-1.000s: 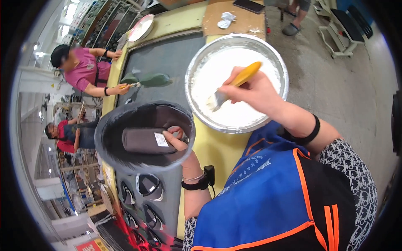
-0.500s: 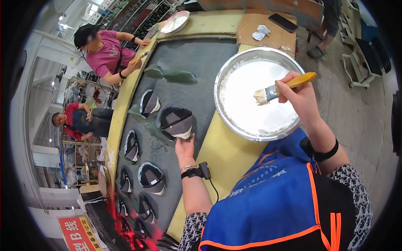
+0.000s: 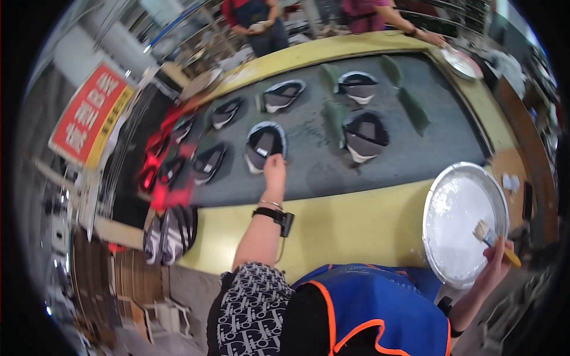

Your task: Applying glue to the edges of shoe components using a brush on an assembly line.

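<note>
Hands well apart, I have the left hand at the middle of my view's clock and the right hand out at four o'clock. Furthest left, toward ten o'clock, a red sign tilts; at nine, red light washes over dark pieces, making their outlines hard to read. Striped grey-and-black items sit at eight, beyond the near yellow edge. On the dark grey surface, my left fingertips meet the lower right rim of a dark shoe-like piece with a pale edge; my own hand hides that contact, so I cannot tell whether they pinch or merely touch. Near twelve and one, two people are cut off by the upper border. Another shoe-like piece lies at two. Between three and four, a metal basin holds white liquid, and over its right part my right fingers close around a brush, bristles pointing toward ten, some fingers hidden behind the handle.
</note>
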`<state>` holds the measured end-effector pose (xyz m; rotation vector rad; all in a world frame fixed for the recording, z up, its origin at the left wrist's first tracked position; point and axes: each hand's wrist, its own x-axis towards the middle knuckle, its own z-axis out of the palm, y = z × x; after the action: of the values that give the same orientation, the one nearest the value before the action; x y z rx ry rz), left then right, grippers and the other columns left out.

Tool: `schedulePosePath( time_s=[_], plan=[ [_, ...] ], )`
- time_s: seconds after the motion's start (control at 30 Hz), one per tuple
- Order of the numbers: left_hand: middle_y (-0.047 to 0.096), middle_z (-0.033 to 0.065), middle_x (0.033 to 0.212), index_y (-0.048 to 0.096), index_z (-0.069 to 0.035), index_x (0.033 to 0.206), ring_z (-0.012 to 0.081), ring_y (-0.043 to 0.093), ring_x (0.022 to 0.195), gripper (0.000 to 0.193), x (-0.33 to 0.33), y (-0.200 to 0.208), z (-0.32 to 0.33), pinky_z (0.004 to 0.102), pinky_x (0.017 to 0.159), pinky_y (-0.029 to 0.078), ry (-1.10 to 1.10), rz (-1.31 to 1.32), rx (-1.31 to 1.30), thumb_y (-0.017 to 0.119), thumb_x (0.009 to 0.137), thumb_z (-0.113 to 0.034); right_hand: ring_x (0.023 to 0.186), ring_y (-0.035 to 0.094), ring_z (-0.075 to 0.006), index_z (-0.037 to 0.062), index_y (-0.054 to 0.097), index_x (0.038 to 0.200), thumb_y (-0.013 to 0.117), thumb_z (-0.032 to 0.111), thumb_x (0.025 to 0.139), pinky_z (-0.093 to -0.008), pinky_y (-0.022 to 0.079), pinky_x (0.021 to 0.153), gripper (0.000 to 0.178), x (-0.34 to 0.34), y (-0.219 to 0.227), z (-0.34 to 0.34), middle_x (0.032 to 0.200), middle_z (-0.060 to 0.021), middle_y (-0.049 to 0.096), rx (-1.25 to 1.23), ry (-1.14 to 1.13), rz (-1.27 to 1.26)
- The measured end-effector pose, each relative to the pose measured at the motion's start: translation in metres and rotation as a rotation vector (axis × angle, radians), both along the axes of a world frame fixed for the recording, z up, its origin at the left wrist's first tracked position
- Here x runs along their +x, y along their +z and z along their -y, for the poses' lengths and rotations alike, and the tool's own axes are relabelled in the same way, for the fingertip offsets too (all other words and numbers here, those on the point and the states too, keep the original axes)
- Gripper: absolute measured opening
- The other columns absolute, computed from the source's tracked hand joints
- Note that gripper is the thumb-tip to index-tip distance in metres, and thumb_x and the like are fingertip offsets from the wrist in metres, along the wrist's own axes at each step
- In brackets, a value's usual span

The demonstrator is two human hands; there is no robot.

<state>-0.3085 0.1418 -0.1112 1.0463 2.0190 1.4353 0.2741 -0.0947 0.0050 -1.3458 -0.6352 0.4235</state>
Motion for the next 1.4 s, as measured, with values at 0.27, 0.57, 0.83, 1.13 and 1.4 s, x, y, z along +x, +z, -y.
schedulePosePath(
  time_s=[0.27, 0.57, 0.83, 1.13, 1.4],
  plan=[
    [0.062, 0.0267, 0.113, 0.055, 0.001, 0.123, 0.0428, 0.063, 0.106, 0.052, -0.224, 0.092, 0.137, 0.0493, 0.092, 0.052, 0.701, -1.016, -0.328, 0.073, 0.083, -0.028, 0.06, 0.046, -0.0024, 0.0097, 0.065, 0.103, 0.069, 0.025, 0.099, -0.0169, 0.037, 0.058, 0.017, 0.005, -0.015, -0.004, 0.068, 0.0044, 0.052, 0.007, 0.003, 0.06],
    [0.061, 0.0155, 0.115, 0.057, -0.014, 0.124, 0.0341, 0.065, 0.105, 0.029, -0.309, 0.082, 0.325, 0.0497, 0.085, 0.053, 1.408, -0.742, -0.761, 0.05, 0.097, -0.02, 0.063, 0.042, -0.003, 0.01, 0.062, 0.097, 0.068, 0.028, 0.1, -0.0169, 0.034, 0.06, 0.019, 0.012, 0.001, -0.041, 0.069, 0.0053, 0.048, -0.038, 0.062, 0.162],
    [0.03, 0.0103, 0.163, 0.05, -0.039, 0.143, 0.0359, 0.029, 0.149, 0.048, -0.356, 0.08, 0.418, 0.0693, 0.113, 0.028, 1.127, -0.622, -1.002, 0.052, 0.099, -0.021, 0.06, 0.033, -0.0012, 0.0129, 0.055, 0.088, 0.065, 0.025, 0.102, -0.0171, 0.028, 0.056, 0.021, -0.023, 0.032, -0.059, 0.068, 0.0071, 0.037, 0.014, 0.153, 0.132],
    [0.017, 0.0038, 0.169, 0.056, -0.036, 0.139, 0.0356, 0.022, 0.153, 0.058, -0.389, 0.082, 0.403, 0.0686, 0.114, 0.028, 0.852, -0.672, -1.206, 0.068, 0.087, -0.014, 0.064, 0.029, 0.0017, 0.0136, 0.055, 0.089, 0.055, 0.024, 0.106, -0.0164, 0.02, 0.054, 0.02, -0.04, 0.049, -0.052, 0.076, 0.01, 0.032, -0.033, 0.177, 0.309],
    [0.017, 0.0071, 0.169, 0.065, -0.025, 0.131, 0.0409, 0.025, 0.15, 0.043, -0.413, 0.069, 0.393, 0.061, 0.112, 0.036, 0.773, -0.61, -1.167, 0.062, 0.09, -0.014, 0.061, 0.026, 0.0003, 0.0151, 0.051, 0.084, 0.055, 0.027, 0.106, -0.0185, 0.019, 0.053, 0.025, -0.036, 0.035, -0.067, 0.071, 0.0091, 0.029, -0.06, 0.25, 0.399]
  ],
)
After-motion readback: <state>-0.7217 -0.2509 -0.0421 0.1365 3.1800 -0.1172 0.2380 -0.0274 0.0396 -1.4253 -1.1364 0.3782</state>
